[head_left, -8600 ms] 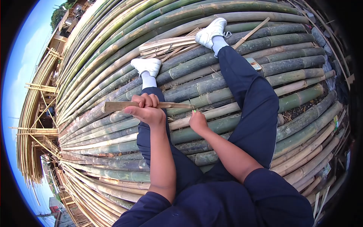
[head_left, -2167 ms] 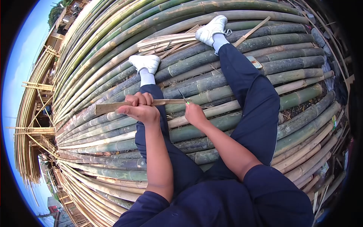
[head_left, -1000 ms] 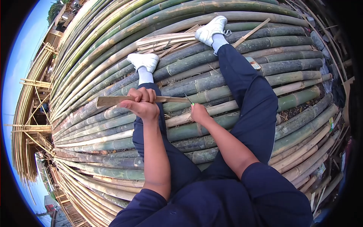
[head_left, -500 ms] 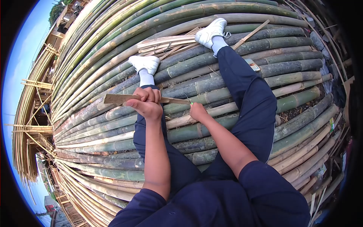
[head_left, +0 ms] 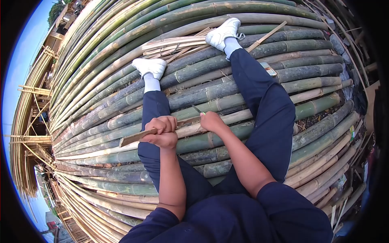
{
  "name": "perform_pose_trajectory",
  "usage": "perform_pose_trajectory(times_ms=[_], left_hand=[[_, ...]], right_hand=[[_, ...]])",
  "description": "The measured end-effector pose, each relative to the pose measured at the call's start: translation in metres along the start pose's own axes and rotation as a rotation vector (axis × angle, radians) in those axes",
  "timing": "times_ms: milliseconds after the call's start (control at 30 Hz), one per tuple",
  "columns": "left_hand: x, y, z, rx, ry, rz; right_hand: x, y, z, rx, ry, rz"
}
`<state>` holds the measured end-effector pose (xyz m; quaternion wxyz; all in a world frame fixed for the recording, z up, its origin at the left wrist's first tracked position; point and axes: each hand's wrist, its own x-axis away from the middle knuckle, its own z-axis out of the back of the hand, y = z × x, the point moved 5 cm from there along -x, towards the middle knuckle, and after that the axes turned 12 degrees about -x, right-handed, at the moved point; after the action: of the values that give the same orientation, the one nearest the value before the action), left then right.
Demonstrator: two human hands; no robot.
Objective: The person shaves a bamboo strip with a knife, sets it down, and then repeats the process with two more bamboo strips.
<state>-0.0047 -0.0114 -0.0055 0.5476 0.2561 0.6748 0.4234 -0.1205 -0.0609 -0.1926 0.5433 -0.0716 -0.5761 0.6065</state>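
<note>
My left hand [head_left: 163,132] is wrapped around a flat bamboo strip [head_left: 133,138], which sticks out on both sides of the fist above my left thigh. The strip's far end reaches across to my right hand [head_left: 212,122]. That hand is closed on a small knife [head_left: 196,108]; the blade points up and away past the thumb, and a bit of green shows at the grip. Blade and strip meet close to the right thumb. Most of the knife's handle is hidden inside the fist.
Bamboo poles [head_left: 210,94] lie side by side beneath my legs. Split strips [head_left: 174,44] rest between my white shoes, and another strip [head_left: 267,35] lies by the right shoe. A phone [head_left: 268,69] sits near my right shin. Bundled poles [head_left: 24,158] stand upright at far left.
My left hand has come down and nearer to me with the bamboo strip, which now tilts lower at its left end. The right hand with the knife has shifted slightly left.
</note>
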Motion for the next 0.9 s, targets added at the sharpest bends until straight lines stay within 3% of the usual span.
perform_pose_trajectory(times_ms=[100, 167, 267, 400, 600, 900], left_hand=[[-0.005, 0.004, 0.010, 0.026, 0.147, -0.022], [-0.007, 0.010, 0.014, 0.055, 0.125, -0.050], [-0.006, 0.018, 0.015, 0.044, 0.134, -0.090], [-0.011, 0.015, 0.018, 0.029, 0.182, -0.102], [-0.021, 0.008, 0.021, 0.023, 0.178, -0.039], [-0.017, 0.005, 0.029, 0.003, 0.293, -0.014]], right_hand=[[0.001, 0.003, 0.028, -0.112, 0.139, -0.025], [0.005, 0.001, 0.045, -0.248, 0.266, 0.027], [0.008, 0.000, 0.050, -0.327, 0.185, -0.012], [0.004, 0.004, 0.045, -0.305, 0.235, 0.032], [0.025, -0.009, 0.007, -0.051, 0.273, 0.114], [0.022, 0.011, -0.048, -0.067, 0.240, -0.008]])
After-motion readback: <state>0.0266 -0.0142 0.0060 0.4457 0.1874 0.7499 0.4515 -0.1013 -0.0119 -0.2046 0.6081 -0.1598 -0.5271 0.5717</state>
